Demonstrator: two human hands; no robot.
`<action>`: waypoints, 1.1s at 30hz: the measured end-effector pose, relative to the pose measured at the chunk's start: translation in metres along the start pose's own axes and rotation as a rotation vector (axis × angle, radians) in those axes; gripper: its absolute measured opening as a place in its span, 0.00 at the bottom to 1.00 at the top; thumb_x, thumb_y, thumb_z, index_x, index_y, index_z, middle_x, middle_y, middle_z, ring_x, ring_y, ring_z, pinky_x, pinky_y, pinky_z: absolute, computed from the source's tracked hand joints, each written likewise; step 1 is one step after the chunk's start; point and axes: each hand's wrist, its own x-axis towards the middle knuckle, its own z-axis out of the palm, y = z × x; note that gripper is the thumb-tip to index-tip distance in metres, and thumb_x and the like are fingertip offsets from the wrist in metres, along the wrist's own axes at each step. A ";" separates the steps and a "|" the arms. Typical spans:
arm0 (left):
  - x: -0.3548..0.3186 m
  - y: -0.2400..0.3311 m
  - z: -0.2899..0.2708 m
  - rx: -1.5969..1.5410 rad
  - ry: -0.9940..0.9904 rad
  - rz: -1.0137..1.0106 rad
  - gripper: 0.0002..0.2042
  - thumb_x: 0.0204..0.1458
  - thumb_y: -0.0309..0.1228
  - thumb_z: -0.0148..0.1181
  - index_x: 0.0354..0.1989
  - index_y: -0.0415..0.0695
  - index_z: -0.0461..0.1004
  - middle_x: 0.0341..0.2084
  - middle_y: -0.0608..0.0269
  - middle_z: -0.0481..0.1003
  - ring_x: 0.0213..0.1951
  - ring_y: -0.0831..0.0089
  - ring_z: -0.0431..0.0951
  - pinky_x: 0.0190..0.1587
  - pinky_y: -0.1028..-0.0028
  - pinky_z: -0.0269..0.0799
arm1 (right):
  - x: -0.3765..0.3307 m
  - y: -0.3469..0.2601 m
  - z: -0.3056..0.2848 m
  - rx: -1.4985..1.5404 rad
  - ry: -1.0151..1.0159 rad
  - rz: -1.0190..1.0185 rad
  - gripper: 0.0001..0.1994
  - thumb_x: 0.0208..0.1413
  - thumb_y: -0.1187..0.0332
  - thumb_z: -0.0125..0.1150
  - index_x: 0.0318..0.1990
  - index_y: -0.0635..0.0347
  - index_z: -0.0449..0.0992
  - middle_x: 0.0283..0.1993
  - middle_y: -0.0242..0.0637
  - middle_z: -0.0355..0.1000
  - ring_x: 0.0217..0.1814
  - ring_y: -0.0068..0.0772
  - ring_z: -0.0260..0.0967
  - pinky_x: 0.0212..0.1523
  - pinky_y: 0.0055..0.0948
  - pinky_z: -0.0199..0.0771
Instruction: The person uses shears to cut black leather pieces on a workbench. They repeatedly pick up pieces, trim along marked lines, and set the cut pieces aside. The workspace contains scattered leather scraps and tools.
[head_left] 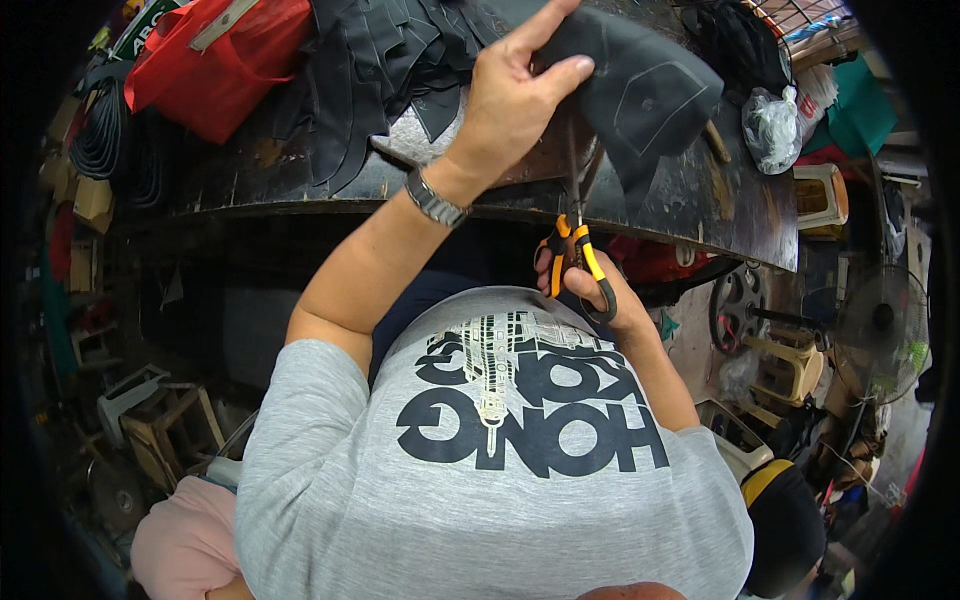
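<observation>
My left hand [515, 95] pinches a dark grey, rubbery sheet [640, 90] and holds it up over the edge of the dark worktable [730, 215]. A metal watch sits on that wrist. Below it, my right hand [600, 290] grips scissors with orange and black handles [578, 262]. Their blades point up into the lower edge of the sheet. My grey printed shirt fills the lower part of the view.
On the table lie a pile of black cut pieces [390, 60], a red bag [220, 60] and a clear plastic bag [772, 125]. Plastic chairs [790, 365], a fan [880, 320] and stools [165, 420] stand around on the floor.
</observation>
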 end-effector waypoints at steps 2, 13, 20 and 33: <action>-0.018 -0.013 -0.002 -0.031 0.084 -0.089 0.29 0.52 0.18 0.61 0.65 0.36 0.63 0.45 0.62 0.77 0.41 0.84 0.76 0.45 0.82 0.74 | 0.002 0.000 0.001 0.078 0.026 -0.013 0.34 0.49 0.40 0.65 0.47 0.66 0.71 0.38 0.36 0.70 0.42 0.28 0.70 0.45 0.26 0.71; -0.037 -0.008 0.009 0.242 0.025 0.137 0.27 0.58 0.23 0.55 0.67 0.39 0.60 0.63 0.55 0.68 0.54 0.80 0.72 0.54 0.79 0.68 | 0.005 0.005 0.003 -0.039 0.130 0.150 0.28 0.52 0.45 0.65 0.45 0.63 0.72 0.34 0.34 0.70 0.38 0.25 0.67 0.43 0.25 0.68; 0.007 0.015 0.005 0.194 -0.033 0.285 0.32 0.58 0.15 0.52 0.72 0.45 0.54 0.69 0.64 0.58 0.55 0.91 0.62 0.47 0.94 0.59 | -0.001 0.007 0.008 -0.090 0.149 -0.046 0.30 0.51 0.43 0.65 0.46 0.64 0.72 0.34 0.35 0.69 0.38 0.26 0.68 0.43 0.25 0.68; -0.050 -0.047 -0.018 0.184 0.135 0.021 0.35 0.52 0.18 0.64 0.69 0.36 0.55 0.46 0.58 0.77 0.42 0.81 0.77 0.45 0.83 0.76 | 0.001 0.015 0.001 -0.087 0.085 0.086 0.29 0.50 0.44 0.65 0.44 0.64 0.72 0.33 0.34 0.69 0.36 0.27 0.67 0.41 0.26 0.67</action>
